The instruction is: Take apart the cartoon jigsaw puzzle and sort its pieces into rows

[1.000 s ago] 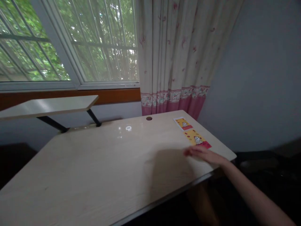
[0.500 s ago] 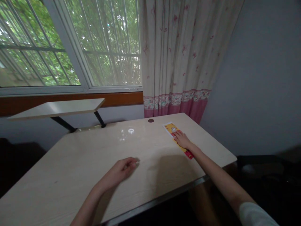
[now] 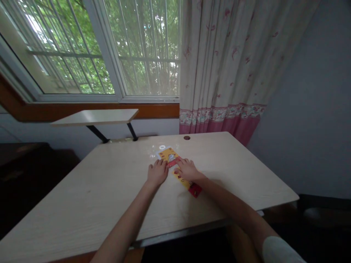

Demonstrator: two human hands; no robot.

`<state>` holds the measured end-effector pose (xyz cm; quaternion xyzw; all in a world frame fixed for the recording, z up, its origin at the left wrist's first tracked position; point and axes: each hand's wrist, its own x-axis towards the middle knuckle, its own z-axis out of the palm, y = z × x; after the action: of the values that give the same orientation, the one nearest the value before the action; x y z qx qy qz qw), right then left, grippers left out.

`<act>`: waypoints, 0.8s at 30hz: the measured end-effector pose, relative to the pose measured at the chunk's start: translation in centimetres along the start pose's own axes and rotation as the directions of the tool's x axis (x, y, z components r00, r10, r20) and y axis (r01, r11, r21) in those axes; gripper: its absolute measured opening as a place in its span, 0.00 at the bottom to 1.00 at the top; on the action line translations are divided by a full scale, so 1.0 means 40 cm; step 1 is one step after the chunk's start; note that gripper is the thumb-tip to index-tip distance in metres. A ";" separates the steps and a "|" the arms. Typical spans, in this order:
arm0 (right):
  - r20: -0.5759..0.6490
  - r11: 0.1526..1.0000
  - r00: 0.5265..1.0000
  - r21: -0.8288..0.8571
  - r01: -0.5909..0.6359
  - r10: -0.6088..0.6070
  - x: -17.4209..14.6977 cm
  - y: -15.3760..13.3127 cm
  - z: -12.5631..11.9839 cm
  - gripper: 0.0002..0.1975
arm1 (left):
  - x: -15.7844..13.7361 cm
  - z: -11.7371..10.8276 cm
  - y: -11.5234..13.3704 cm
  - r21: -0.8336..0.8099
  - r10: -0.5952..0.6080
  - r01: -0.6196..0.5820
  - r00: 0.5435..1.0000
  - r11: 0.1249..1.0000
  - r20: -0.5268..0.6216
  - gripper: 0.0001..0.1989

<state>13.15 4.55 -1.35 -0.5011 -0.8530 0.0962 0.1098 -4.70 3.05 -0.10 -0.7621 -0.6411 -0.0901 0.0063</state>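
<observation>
A long printed paper strip (image 3: pixel 170 157), yellow and red with a pale border at its far end, lies slantwise on the desk. Its lower section (image 3: pixel 195 190) shows below my right wrist; whether this is one sheet or two pieces I cannot tell. My right hand (image 3: pixel 188 170) rests across the middle of the strip, palm down with fingers stretched out. Beside the strip's left edge, my left hand (image 3: pixel 158 172) lies with its fingers extended and fingertips touching or very near that edge. The palms hide part of the print.
The pale wooden desk (image 3: pixel 123 182) has a round cable hole (image 3: pixel 187 138) near its back edge. A small raised shelf (image 3: pixel 109 117) on black legs stands at the back left. Behind are a barred window and a patterned curtain (image 3: pixel 219 73).
The strip has moved left across the desk under my right hand. My left hand has gone from loosely curled to spread out, reaching forward to the strip. The view has turned slightly left.
</observation>
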 end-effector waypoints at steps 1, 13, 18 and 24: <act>0.003 1.000 1.000 0.014 0.021 -0.021 0.001 0.017 -0.012 0.25 | -0.005 -0.003 -0.024 0.025 -0.030 0.030 0.999 0.999 -0.026 0.20; 0.071 0.989 0.990 0.090 0.114 -0.121 -0.021 0.136 -0.079 0.18 | -0.079 -0.051 -0.341 0.016 -0.505 0.505 0.862 0.863 0.043 0.22; -0.010 0.992 0.999 0.115 0.045 -0.044 -0.006 0.135 -0.047 0.18 | -0.086 -0.054 -0.367 0.029 -0.463 0.462 0.880 0.886 0.109 0.23; -0.086 0.979 0.995 0.193 0.060 -0.044 0.022 0.154 -0.011 0.17 | -0.093 -0.042 -0.341 -0.017 -0.358 0.363 0.924 0.932 0.137 0.22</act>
<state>17.98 8.28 -2.54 -0.4692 -0.8470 0.1558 0.1956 -18.84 1.64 -0.42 -0.6355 -0.7672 -0.0529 -0.0687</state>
